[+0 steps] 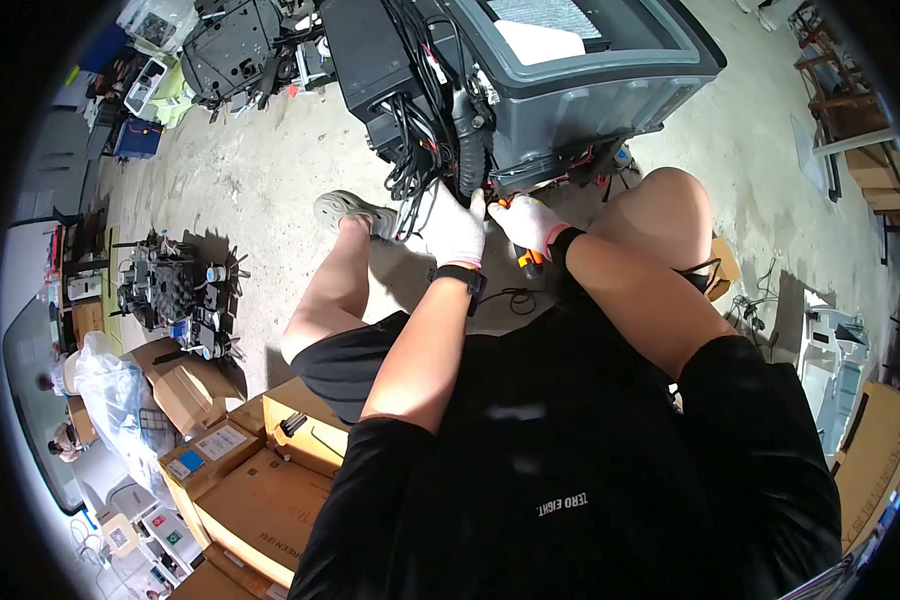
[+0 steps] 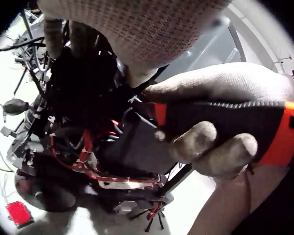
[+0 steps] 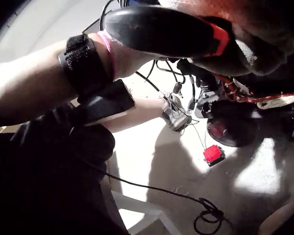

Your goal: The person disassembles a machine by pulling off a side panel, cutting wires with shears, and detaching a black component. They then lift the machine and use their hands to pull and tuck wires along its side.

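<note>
My left hand (image 1: 453,228), in a white knit glove, reaches in under the black corrugated hose (image 1: 472,160) of a wheeled machine. Its fingers and thumb curl around part of a black cable bundle (image 1: 410,150), with the fingertips partly hidden in shadow. Close on its right, my gloved right hand (image 1: 530,222) grips a hand tool (image 2: 220,122) with a thick black handle and orange bands. In the left wrist view a slim metal tip points from the tool toward the left thumb. Red wires (image 2: 85,152) run just below the tip.
A grey bin (image 1: 590,115) tops the machine. A red box (image 3: 213,154) and a looped black cable (image 3: 206,215) lie on the concrete floor. Another small wheeled machine (image 1: 175,290) stands to the left, with open cardboard boxes (image 1: 260,490) at lower left.
</note>
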Available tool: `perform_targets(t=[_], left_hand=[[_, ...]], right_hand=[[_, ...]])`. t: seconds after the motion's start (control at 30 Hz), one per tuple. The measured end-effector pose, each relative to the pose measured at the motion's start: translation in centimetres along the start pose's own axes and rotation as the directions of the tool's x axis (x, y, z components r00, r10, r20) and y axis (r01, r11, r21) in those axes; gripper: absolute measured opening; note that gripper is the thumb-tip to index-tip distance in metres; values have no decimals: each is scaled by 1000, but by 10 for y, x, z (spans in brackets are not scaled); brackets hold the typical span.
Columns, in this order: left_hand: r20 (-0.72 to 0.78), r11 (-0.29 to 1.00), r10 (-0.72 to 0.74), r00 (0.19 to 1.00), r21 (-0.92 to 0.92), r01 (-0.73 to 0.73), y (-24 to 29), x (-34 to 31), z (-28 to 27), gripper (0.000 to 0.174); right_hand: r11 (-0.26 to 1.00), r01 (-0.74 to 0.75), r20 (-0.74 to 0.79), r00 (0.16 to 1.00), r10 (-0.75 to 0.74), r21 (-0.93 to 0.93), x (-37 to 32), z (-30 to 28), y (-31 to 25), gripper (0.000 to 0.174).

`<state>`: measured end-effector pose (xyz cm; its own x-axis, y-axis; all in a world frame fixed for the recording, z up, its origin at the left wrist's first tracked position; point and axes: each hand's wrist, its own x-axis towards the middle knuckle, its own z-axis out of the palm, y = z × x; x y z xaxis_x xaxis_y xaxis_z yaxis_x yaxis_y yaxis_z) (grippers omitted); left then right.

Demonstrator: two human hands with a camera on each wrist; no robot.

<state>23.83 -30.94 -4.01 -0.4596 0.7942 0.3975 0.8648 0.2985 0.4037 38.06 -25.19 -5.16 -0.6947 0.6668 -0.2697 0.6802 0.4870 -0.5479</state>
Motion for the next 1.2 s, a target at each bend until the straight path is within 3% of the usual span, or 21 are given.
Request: perform_targets(t=[0.03,0.17,0.2,0.23,0.27,0.3,0.33,0.4,0.43,0.53,0.6,0.67,0.73,0.77,0.8,0.83,0.87,0.93,1.0,1.03,1.2], left_hand=[[37,998,-29,999,62,26,-4,-3,2,53],[-16,988,134,991,-77,-135,-26,-7,7,35],[80,977,165,983,-150,-152,-39,-7,1,28],[38,971,175,984,-173,-166,-43,-5,2,22],[-3,964,183,983,-193,-180,-46,-4,2,17],[-5,965,182,983,-192,-179,-48,-4,3,17],[-5,960,167,986,-226,-164,-49,-4,5,16],[-1,952,158,987,-264,-153,-49,-4,3,16],[49,952,117,992,-290,-98,-48,-5,2,16],[93,936,93,991,-349,-55,-43,-4,-3,15],[88,923,77,993,-384,-38,-45,-8,0,14],[167,892,8,986,-447,68,-42,-14,0,14],[309,795,-112,945,-543,271,-34,-25,-4,23],[594,606,-218,775,-540,584,-22,-26,-12,31],[826,372,-234,513,-411,832,-7,-26,-20,39],[864,220,-139,485,-450,865,11,-33,-25,58],[896,136,-24,444,-437,889,16,-32,-21,65],[932,-54,151,330,-326,944,25,-37,-16,78],[910,-23,131,394,-395,918,15,-43,1,71],[867,59,109,486,-493,868,0,-50,22,69],[890,229,105,444,-456,860,2,-46,11,70]], right_hand=[[937,-261,18,964,264,232,-1,-3,-6,53],[928,-349,-103,926,363,133,-6,1,-7,54],[927,-350,-107,925,364,134,-3,4,-2,54],[797,-349,87,931,354,493,2,4,5,49],[531,-364,260,929,262,765,5,3,7,47],[449,-390,282,915,289,804,7,3,7,44],[452,-387,281,916,285,804,8,4,7,44],[785,-285,125,957,260,551,6,4,6,56],[855,-305,62,949,308,420,2,6,5,55],[941,-263,-131,947,294,215,-4,2,3,56],[899,-305,2,947,320,313,1,-4,4,58],[623,-354,199,931,306,698,3,-8,2,59],[860,-273,3,954,301,431,2,-7,-3,44],[993,-73,-109,991,82,91,1,-2,-1,40],[954,116,-136,978,-159,-278,2,7,4,37],[943,59,-9,998,-65,-328,10,14,7,33],[956,-206,-155,958,241,209,9,18,3,36],[859,-185,-201,929,312,476,7,21,-3,43],[886,-188,-162,947,278,424,4,12,-6,47],[886,-190,-157,948,278,422,4,11,-6,46],[885,-82,-157,973,171,459,9,20,11,45]])
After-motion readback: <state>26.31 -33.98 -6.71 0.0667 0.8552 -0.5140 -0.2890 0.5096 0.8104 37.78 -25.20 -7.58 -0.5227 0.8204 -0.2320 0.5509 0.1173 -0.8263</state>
